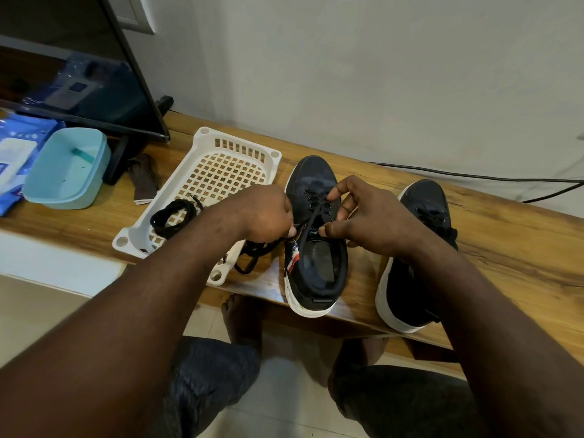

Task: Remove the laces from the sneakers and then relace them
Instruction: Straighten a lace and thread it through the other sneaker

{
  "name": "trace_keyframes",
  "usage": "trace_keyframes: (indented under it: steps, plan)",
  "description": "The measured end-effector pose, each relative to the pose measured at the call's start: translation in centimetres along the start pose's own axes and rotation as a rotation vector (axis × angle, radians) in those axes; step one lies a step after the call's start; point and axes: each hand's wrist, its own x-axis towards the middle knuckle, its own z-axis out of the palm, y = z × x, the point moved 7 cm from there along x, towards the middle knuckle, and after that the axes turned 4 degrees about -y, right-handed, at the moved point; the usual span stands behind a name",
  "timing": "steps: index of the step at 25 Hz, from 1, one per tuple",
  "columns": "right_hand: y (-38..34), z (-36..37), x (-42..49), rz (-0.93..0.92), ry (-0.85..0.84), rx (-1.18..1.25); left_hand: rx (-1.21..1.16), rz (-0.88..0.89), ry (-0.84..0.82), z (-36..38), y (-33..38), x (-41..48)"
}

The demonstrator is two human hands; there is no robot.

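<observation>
Two dark sneakers with white soles stand on the wooden table, toes pointing away from me. The left sneaker point(316, 235) is partly laced with a black lace point(311, 221) running back from its eyelets. My left hand point(262, 216) pinches that lace beside the shoe's left edge; the loose end trails down over the basket corner. My right hand point(360, 216) pinches the lace at the upper eyelets with thumb and forefinger. The right sneaker point(420, 235) stands partly hidden behind my right wrist. A second black lace point(172, 216) lies coiled in the white basket.
The white plastic basket point(221, 147) sits left of the shoes. Further left are a light-blue tub point(68, 169), a blue wipes pack point(15, 147), a brown cloth point(142, 178) and a monitor point(79, 74). A black cable point(474, 177) runs along the wall. My knees are below the table edge.
</observation>
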Motion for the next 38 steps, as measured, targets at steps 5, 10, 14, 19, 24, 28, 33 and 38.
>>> trace_keyframes:
  steps: [5, 10, 14, 19, 24, 28, 33, 38]
  plan:
    - [0.0, 0.0, -0.2, 0.008, -0.004, 0.022, -0.25, -0.084, 0.095, -0.7, -1.1, 0.0]
    - [-0.2, 0.0, -0.3, 0.01, -0.01, 0.039, -0.175, 0.052, 0.276, -1.6, -0.2, 0.3]
    - [0.0, 0.0, -0.3, 0.023, -0.009, 0.048, -0.15, 0.032, 0.3, -1.6, 0.0, 0.3]
    - [0.1, 0.1, -0.3, 0.047, -0.01, 0.076, -0.279, 0.166, 0.369, -3.2, 1.5, -1.2]
    - [0.4, -0.1, -0.2, 0.057, 0.02, 0.066, -0.346, 0.199, 0.44, -3.3, 2.0, -1.0]
    - [0.5, -0.1, -0.3, 0.059, 0.006, 0.085, -0.264, 0.232, 0.566, -4.1, 2.6, -1.3]
    - [-0.1, -0.7, 0.0, -0.047, 0.089, 0.251, -0.267, 0.339, 0.648, -4.8, 3.9, -1.9]
    - [-1.2, 0.2, 0.4, -0.119, 0.15, 0.419, -0.386, 0.471, 0.611, -4.5, 5.7, -1.8]
